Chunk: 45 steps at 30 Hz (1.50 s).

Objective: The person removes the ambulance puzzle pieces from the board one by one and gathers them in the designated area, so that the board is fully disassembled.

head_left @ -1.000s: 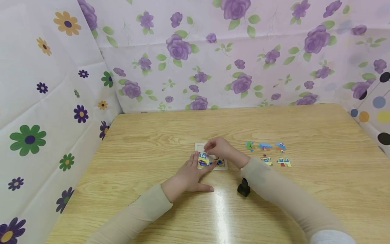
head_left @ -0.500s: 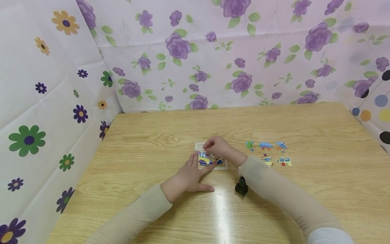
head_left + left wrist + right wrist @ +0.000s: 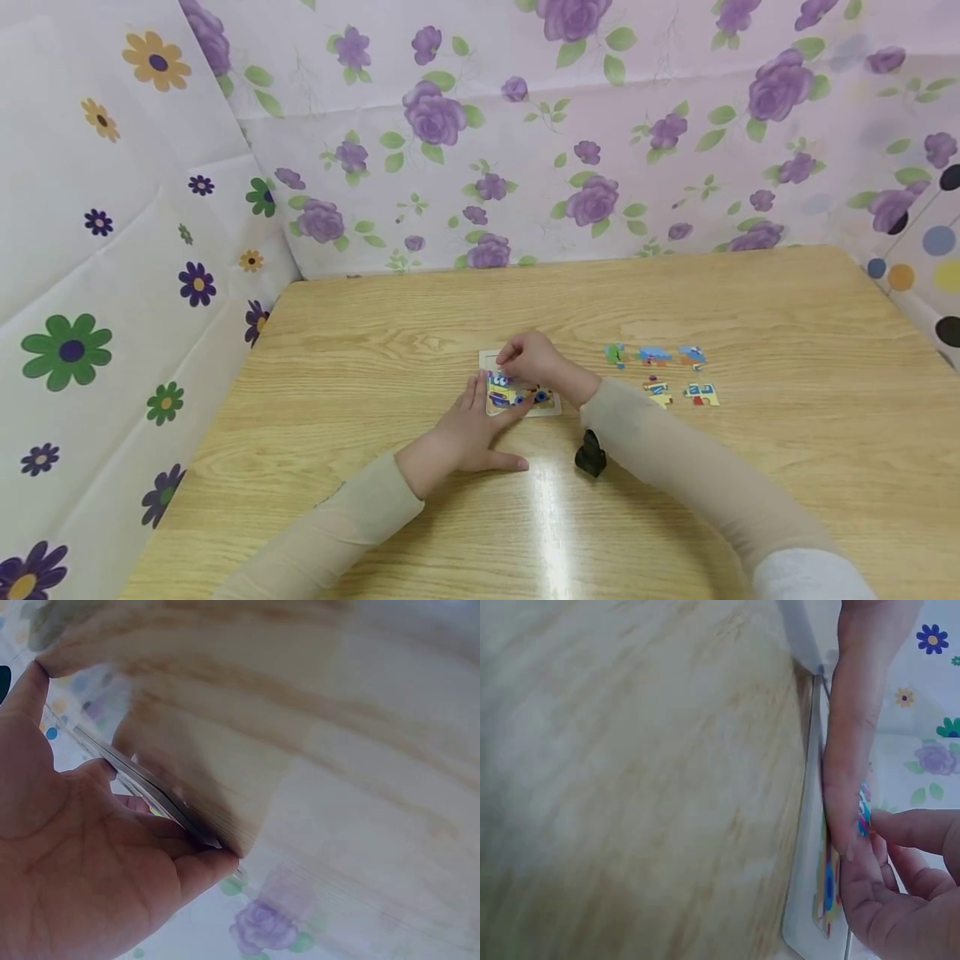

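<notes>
A light-framed jigsaw tray (image 3: 483, 360) lies mid-table, with the fitted puzzle pieces (image 3: 498, 392) forming a yellow vehicle with eyes. My left hand (image 3: 461, 429) rests on it with fingers spread and straight, the index across the lower part. In the left wrist view the tray (image 3: 161, 791) appears edge-on beside that hand. Over the tray's upper part, my right hand (image 3: 534, 357) pinches something small between thumb and fingers. The right wrist view shows a blue and pink puzzle piece (image 3: 864, 810) at its fingertips, largely covered by fingers. Both hands hide part of the tray.
Right of the tray lie several loose pieces: a green one (image 3: 615, 355), blue ones (image 3: 655, 356) and yellow ones (image 3: 701, 394). A small black object (image 3: 591, 454) sits by the right sleeve. Flower-printed cloth (image 3: 435, 208) hangs behind the wooden table (image 3: 360, 333).
My right hand has shifted slightly left and up over the tray, still pinching. The small black object has shifted along with the right sleeve. My left hand stays in place.
</notes>
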Available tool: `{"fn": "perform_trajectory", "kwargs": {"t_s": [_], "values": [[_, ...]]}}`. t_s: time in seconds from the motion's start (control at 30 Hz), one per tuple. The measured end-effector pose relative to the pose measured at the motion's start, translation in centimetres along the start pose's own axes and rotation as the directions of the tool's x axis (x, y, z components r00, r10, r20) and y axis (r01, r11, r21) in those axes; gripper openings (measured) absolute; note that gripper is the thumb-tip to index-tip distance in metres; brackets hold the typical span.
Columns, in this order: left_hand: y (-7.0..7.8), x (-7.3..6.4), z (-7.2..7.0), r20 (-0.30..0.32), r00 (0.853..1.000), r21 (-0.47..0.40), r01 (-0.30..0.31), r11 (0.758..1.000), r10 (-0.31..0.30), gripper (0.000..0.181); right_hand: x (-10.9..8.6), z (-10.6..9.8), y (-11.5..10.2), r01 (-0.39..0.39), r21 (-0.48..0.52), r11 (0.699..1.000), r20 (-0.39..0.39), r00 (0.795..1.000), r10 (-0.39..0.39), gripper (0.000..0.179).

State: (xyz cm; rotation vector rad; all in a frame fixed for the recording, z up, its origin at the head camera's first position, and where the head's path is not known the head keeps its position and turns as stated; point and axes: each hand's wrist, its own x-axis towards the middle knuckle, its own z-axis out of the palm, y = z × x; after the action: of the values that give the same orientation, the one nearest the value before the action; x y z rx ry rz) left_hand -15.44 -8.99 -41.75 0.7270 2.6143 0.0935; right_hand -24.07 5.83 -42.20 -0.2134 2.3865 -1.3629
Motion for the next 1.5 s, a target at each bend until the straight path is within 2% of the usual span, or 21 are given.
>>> {"fn": "perform_trajectory", "kwargs": {"t_s": [0.23, 0.63, 0.77, 1.03, 1.37, 1.5], "values": [[-0.1, 0.0, 0.2, -0.008, 1.0, 0.007, 0.003, 1.0, -0.003, 0.083, 0.4, 0.2, -0.2, -0.054, -0.003, 0.999, -0.006, 0.999, 0.054, 0.006], [-0.1, 0.2, 0.3, -0.008, 1.0, 0.032, 0.009, 0.999, -0.009, 0.085, 0.4, -0.5, -0.2, -0.082, 0.092, 0.992, 0.056, 0.995, 0.077, 0.004], [0.0, 0.1, 0.3, -0.008, 1.0, 0.028, 0.011, 1.0, -0.01, 0.085, 0.4, -0.8, 0.1, -0.084, 0.077, 0.993, 0.052, 0.995, 0.08, 0.007], [-0.1, 0.0, 0.4, -0.011, 1.0, 0.029, 0.017, 0.999, -0.016, 0.085, -0.2, -2.0, 0.6, -0.051, 0.023, 0.998, 0.025, 0.998, 0.05, 0.01], [-0.1, 0.0, 0.5, -0.029, 1.0, 0.027, 0.011, 1.0, -0.01, 0.084, -2.0, -4.2, 1.4, -0.001, 0.116, 0.993, 0.003, 1.0, 0.001, 0.014], [0.0, -0.1, 0.4, -0.024, 1.0, 0.017, 0.018, 1.0, -0.018, 0.084, -2.8, -5.2, 1.4, -0.006, 0.125, 0.992, -0.017, 1.0, 0.008, 0.015]]}}
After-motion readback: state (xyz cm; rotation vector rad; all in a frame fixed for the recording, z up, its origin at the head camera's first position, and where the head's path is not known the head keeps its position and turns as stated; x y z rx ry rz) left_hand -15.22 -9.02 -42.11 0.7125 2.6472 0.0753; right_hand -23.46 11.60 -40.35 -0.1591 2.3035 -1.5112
